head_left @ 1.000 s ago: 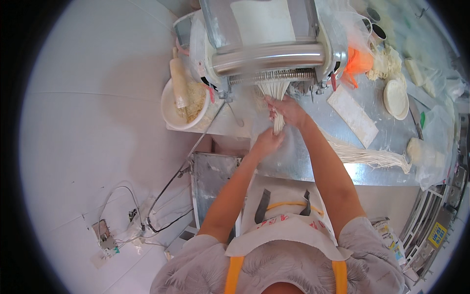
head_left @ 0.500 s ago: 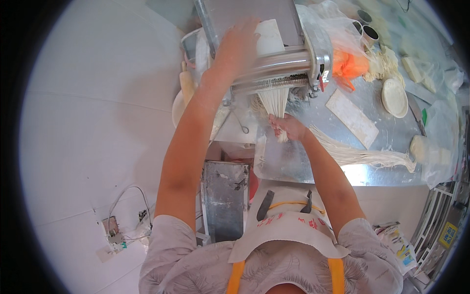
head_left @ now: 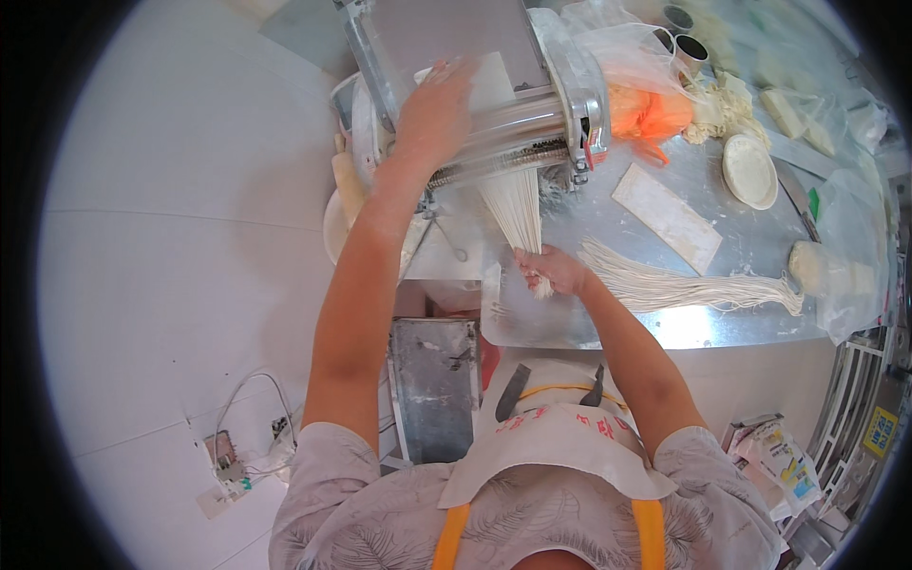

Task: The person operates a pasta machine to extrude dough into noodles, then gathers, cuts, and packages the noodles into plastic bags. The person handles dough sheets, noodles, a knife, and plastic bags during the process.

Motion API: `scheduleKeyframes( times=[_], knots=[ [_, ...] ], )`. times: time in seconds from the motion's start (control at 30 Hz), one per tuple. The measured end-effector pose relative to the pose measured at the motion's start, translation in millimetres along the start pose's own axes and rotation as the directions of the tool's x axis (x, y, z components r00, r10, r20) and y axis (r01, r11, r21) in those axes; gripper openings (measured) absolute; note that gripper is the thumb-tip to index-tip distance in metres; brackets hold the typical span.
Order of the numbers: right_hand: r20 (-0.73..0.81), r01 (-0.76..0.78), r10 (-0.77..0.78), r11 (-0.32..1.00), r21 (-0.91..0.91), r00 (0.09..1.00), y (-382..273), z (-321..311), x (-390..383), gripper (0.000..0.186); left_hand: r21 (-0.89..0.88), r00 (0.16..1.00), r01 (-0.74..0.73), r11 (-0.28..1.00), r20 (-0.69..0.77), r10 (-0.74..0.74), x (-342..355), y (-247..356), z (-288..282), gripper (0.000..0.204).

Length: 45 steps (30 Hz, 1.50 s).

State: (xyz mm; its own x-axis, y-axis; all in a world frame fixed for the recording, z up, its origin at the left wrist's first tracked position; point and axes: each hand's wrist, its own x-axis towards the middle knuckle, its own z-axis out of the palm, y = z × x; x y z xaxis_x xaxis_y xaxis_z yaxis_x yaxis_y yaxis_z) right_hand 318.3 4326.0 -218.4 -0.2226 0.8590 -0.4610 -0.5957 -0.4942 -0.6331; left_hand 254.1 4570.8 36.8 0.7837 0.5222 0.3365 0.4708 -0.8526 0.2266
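Pale noodles (head_left: pixel 516 211) hang in a fan from the toothed cutter under the steel rollers of a noodle machine (head_left: pixel 518 122). My right hand (head_left: pixel 555 270) is closed around the lower part of this bundle, whose ends stick out below the fingers. A flat sheet of dough (head_left: pixel 491 84) lies on the machine's upper plate and runs down to the rollers. My left hand (head_left: pixel 437 106) is over the machine's left side, beside the dough sheet. Motion smears its fingers, so their pose is unclear.
Cut noodles (head_left: pixel 693 282) lie across the metal table (head_left: pixel 570 328) on the right. Behind them are a floury board (head_left: pixel 668 218), a round dish (head_left: pixel 750 172), a knife (head_left: pixel 796 198) and an orange bag (head_left: pixel 646 112). A rolling pin (head_left: pixel 349 180) stands left of the machine.
The view has shifted, moving the scene leftward. My right hand has drawn the noodles farther from the cutter, and the hanging strands are longer. My left hand stays near the dough sheet, still blurred.
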Motion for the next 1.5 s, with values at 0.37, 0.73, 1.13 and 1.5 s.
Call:
scheduleKeyframes(
  times=[0.37,0.73,1.13,1.5],
  knots=[
    [0.037,-0.032,0.034,0.999,-0.042,0.999,21.3,-3.6,-24.6,0.031,-0.059,0.996,0.08,0.995,0.039,-0.078,-0.2,8.0,-1.6,0.034],
    [0.097,-0.025,0.031,0.997,-0.067,0.995,38.6,-11.3,-58.1,0.031,-0.009,0.988,0.14,0.99,0.072,-0.139,-1.1,29.2,-8.8,0.033],
    [0.175,-0.061,0.087,0.987,-0.149,0.981,57.5,1.9,-75.3,0.031,-0.077,0.988,0.091,0.993,-0.122,-0.1,-27.0,36.4,0.6,0.031],
    [0.076,-0.079,0.102,0.962,-0.26,0.992,36.3,38.2,-138.1,0.035,-0.717,0.582,0.686,-0.126,0.644,-0.496,-211.2,8.8,175.1,0.046]
  ],
)
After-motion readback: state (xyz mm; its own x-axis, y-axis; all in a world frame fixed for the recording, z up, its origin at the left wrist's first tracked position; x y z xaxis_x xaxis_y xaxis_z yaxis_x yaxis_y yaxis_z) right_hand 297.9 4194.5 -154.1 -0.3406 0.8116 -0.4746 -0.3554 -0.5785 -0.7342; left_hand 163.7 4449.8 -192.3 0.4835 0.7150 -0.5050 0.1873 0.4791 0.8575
